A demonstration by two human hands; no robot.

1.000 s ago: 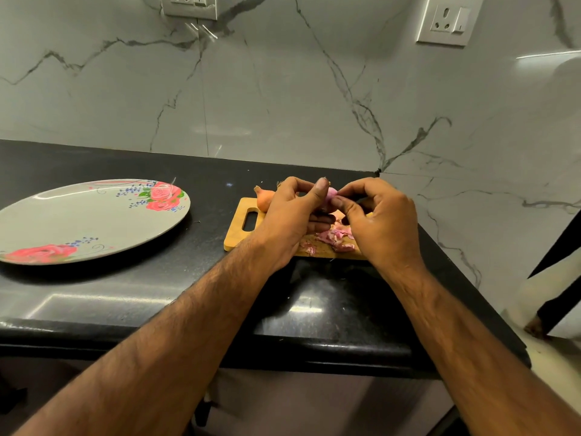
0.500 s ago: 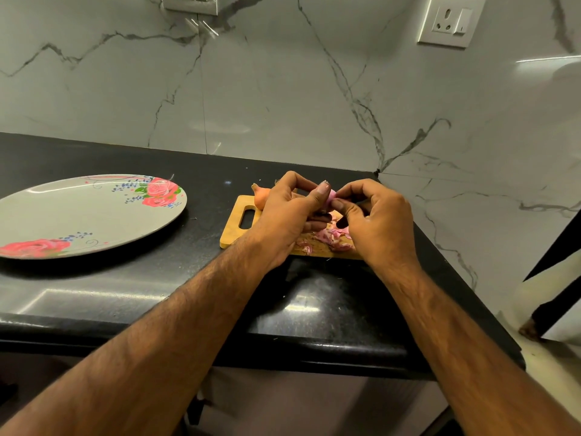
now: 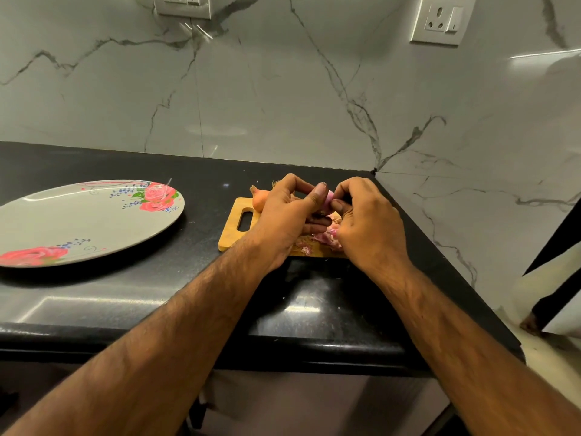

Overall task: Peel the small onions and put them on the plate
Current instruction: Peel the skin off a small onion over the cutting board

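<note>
Both hands meet over a small wooden cutting board (image 3: 231,237). My left hand (image 3: 287,220) holds a small pink onion (image 3: 329,201) between thumb and fingers. My right hand (image 3: 366,226) pinches the same onion from the right side. An unpeeled orange-brown onion (image 3: 259,198) lies at the board's far left corner, just behind my left hand. Pink peel scraps (image 3: 325,239) lie on the board under the hands. The grey plate (image 3: 78,225) with red rose prints sits to the left with nothing on it.
The black counter (image 3: 195,278) ends at a front edge below my forearms and at a right edge beside the board. A marble wall with two sockets (image 3: 438,18) rises behind. A person's foot (image 3: 531,322) shows on the floor at the right.
My hands stay over the board, with the fingers shifting slightly around the pink onion. The view has tilted a little.
</note>
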